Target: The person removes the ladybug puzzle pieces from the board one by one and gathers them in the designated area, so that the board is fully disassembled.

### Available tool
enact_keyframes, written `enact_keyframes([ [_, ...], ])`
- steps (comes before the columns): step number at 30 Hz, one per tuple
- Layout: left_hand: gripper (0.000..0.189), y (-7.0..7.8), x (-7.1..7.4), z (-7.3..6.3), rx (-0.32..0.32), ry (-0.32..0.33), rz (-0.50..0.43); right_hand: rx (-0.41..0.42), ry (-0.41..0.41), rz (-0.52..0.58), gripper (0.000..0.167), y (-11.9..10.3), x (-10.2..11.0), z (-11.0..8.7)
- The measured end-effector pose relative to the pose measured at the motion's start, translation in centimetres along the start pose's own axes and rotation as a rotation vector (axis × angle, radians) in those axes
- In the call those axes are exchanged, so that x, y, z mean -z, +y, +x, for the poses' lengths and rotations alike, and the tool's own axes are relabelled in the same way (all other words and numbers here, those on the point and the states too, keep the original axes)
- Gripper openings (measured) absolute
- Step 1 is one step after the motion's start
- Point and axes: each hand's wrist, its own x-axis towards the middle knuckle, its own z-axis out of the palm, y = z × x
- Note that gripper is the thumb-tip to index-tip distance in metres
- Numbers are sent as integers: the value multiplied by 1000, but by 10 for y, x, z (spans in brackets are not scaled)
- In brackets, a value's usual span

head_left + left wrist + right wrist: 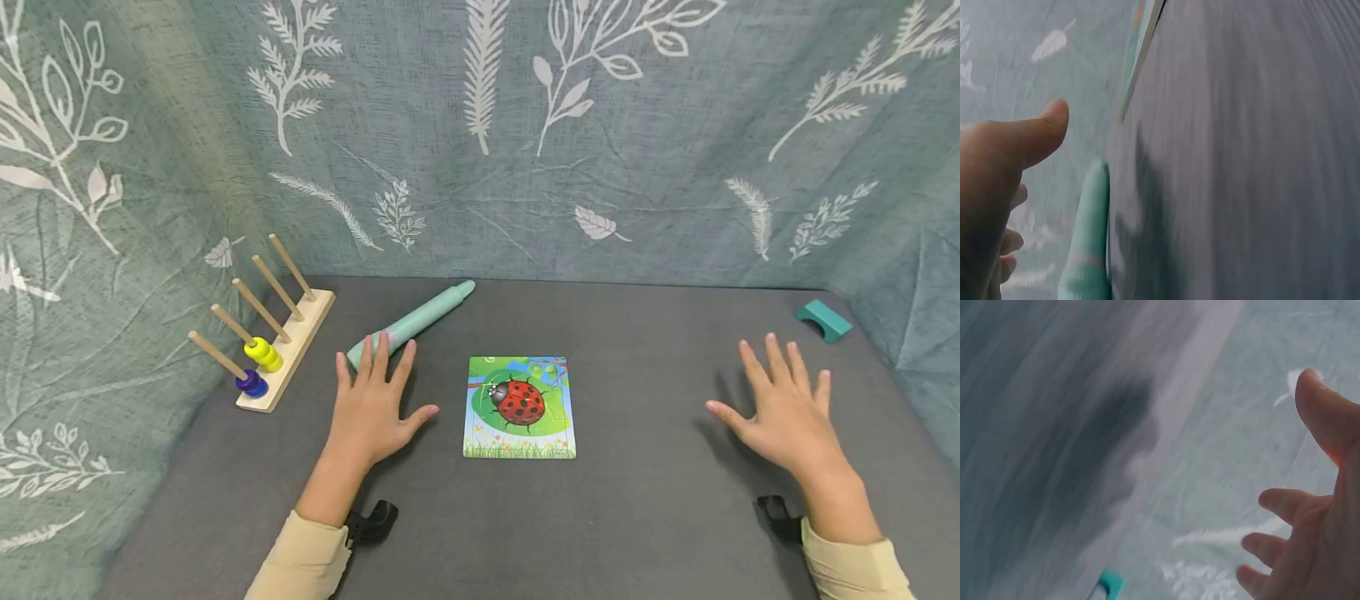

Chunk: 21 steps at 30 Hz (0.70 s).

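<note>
Twice released, with fingers spread, at left hand (pixel 372 414) and right hand (pixel 787 417) alike. Looks fully fitted together at the ladybug puzzle (pixel 519 408), flat on the bench (pixel 637 517) between them; shows nothing loose left to place.

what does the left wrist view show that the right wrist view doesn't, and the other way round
Only the left wrist view: the left hand, the pale green stick and an edge of the ladybug picture.
Only the right wrist view: the right hand and part of the teal block.
Both: the gray table and the leaf-print curtain.
</note>
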Motion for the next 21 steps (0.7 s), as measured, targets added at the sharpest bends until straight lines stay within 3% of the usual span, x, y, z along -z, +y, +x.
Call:
enact_keyframes([
  [5,83,29,-6,17,-129,-3,-92,113,-16,129,84,-26,-9,12],
  [12,70,73,-19,45,-263,-172,-283,219,-61,271,67,-72,-29,42],
  [16,67,94,-24,56,-287,-232,-382,284,-68,361,62,-99,-43,57],
  [21,64,109,-32,62,-281,-230,-472,310,-151,452,58,-128,-56,73],
])
